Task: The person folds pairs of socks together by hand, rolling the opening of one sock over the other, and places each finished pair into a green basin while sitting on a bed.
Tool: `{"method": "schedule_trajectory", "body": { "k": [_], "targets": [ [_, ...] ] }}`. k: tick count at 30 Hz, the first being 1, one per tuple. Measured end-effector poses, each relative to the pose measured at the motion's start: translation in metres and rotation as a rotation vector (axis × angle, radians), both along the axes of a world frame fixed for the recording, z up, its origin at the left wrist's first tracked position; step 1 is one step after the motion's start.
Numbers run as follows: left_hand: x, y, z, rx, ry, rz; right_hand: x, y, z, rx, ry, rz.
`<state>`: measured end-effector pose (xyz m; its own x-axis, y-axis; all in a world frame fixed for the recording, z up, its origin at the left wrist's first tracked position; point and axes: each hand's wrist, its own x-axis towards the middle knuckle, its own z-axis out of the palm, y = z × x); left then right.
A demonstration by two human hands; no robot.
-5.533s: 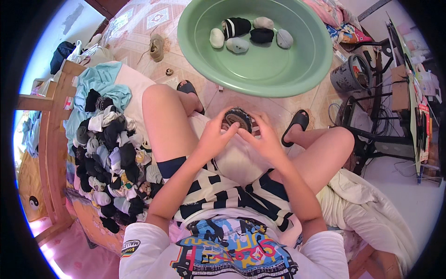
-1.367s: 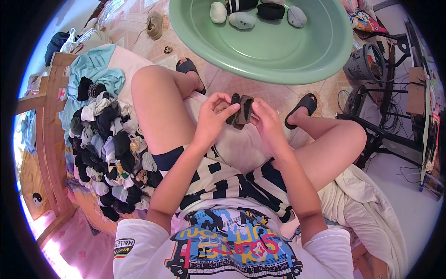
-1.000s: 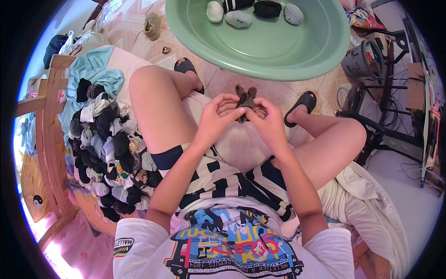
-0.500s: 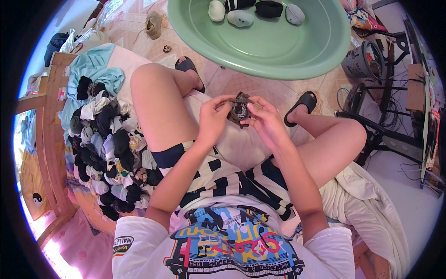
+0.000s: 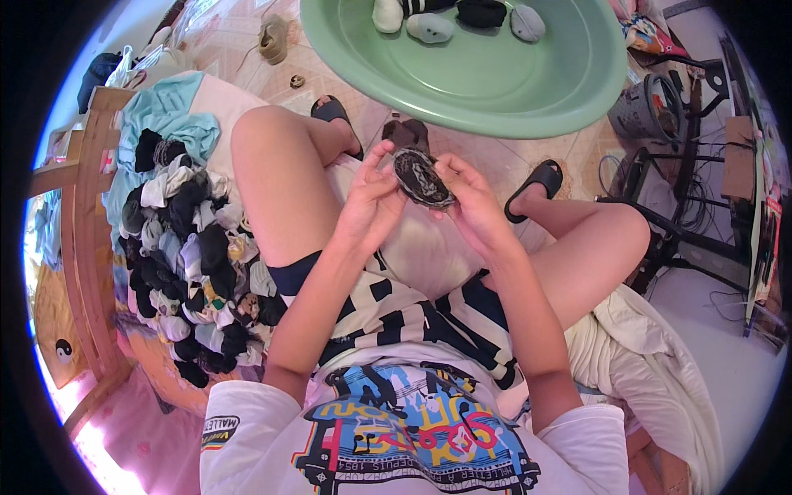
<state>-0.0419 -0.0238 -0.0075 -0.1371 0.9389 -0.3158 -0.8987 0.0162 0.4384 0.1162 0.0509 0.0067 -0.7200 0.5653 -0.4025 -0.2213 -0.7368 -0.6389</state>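
Beyond right fingers (image 5: 464, 170) gripping dark-brown oval knit bundle (image 5: 422, 178), left fingers' (image 5: 383, 151) hold unclear, green plastic basin (image 5: 487, 87) carries rounded fabric balls (image 5: 430, 28); leftward, mixed-colour sock heap (image 5: 216, 252) remains.

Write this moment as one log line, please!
right grip: dark oval bundle | left grip: touching its left edge | green basin: rolled socks inside

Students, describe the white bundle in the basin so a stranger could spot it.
Find the big green basin up top. Leftmost among its visible bundles sits the white bundle: plain white, unlike the grey bundle and striped black bundle beside it.
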Motion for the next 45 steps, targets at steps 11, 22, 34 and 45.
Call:
{"method": "schedule_trajectory", "body": {
  "k": [11, 22, 34, 45],
  "targets": [
    [-0.003, 0.006, 0.002, 0.058, 0.136, -0.205, 0.003, -0.008, -0.002, 0.223, -0.177, -0.163],
    [0.014, 0.006, 0.004, -0.054, 1.119, -0.071, 0.011, -0.005, -0.009, 0.544, -0.295, -0.271],
    [0.007, 0.009, 0.002, -0.232, 1.110, -0.058, 0.001, -0.017, 0.004, 1.150, -0.650, -0.174],
    [0.006, 0.006, -0.008, -0.225, 1.307, -0.158, 0.004, -0.014, -0.021, 0.509, -0.358, -0.288]
  ]
}}
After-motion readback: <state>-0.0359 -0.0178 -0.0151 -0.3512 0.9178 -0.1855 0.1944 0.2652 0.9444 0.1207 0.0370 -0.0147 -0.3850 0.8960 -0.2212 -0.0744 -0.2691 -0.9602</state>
